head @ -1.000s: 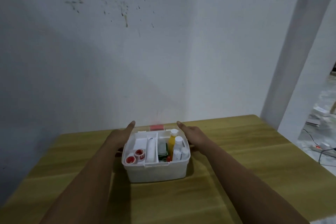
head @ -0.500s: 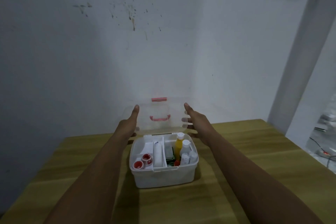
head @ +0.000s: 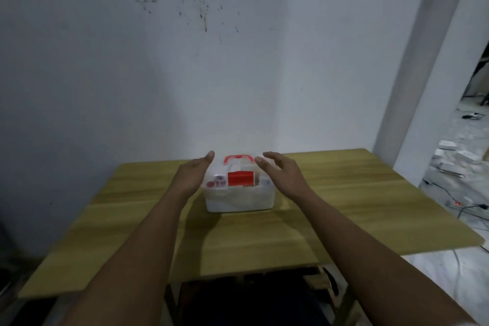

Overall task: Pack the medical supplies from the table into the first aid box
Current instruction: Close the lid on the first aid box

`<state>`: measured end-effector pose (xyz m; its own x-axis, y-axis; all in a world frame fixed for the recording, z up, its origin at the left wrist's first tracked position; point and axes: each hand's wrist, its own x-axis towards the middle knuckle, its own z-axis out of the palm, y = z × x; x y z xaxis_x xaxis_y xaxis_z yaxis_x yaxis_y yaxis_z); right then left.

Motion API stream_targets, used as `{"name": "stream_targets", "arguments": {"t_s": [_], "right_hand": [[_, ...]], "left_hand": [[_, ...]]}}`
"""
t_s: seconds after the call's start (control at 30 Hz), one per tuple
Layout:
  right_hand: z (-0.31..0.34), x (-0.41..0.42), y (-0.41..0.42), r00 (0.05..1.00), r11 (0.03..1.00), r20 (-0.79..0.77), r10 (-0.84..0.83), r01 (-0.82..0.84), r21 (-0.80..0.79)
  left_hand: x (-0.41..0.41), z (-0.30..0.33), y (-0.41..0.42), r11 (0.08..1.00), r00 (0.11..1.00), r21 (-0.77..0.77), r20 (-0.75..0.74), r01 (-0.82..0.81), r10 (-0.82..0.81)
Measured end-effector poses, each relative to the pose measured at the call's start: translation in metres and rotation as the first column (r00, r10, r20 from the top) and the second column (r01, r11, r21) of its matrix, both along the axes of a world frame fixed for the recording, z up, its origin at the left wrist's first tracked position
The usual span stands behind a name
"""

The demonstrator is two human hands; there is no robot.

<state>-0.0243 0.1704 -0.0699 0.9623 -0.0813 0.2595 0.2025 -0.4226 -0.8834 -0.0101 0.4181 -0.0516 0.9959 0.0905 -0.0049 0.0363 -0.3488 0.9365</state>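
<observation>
The white first aid box stands in the middle of the wooden table. Its clear lid is down, with a red latch at the front and a red handle on top. Red-capped items show blurred through the lid at the left. My left hand rests flat against the lid's left side, fingers extended. My right hand hovers at the lid's right side with fingers spread, holding nothing.
A white wall stands close behind the table. A white pillar rises at the right. Cables and a power strip lie on the floor to the right of the table's edge.
The lid has swung from lying open behind the box, through upright, to down over the box. Both hands followed it down. The view has pulled back from the table.
</observation>
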Motion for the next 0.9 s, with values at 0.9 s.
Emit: {"name": "stream_targets", "arguments": {"t_s": [0.9], "right_hand": [[-0.068, -0.020, 0.001, 0.934, 0.989, 0.357, -0.032, 0.082, -0.126]], "left_hand": [[-0.037, -0.059, -0.013, 0.981, 0.930, 0.184, 0.343, 0.068, -0.129]]}}
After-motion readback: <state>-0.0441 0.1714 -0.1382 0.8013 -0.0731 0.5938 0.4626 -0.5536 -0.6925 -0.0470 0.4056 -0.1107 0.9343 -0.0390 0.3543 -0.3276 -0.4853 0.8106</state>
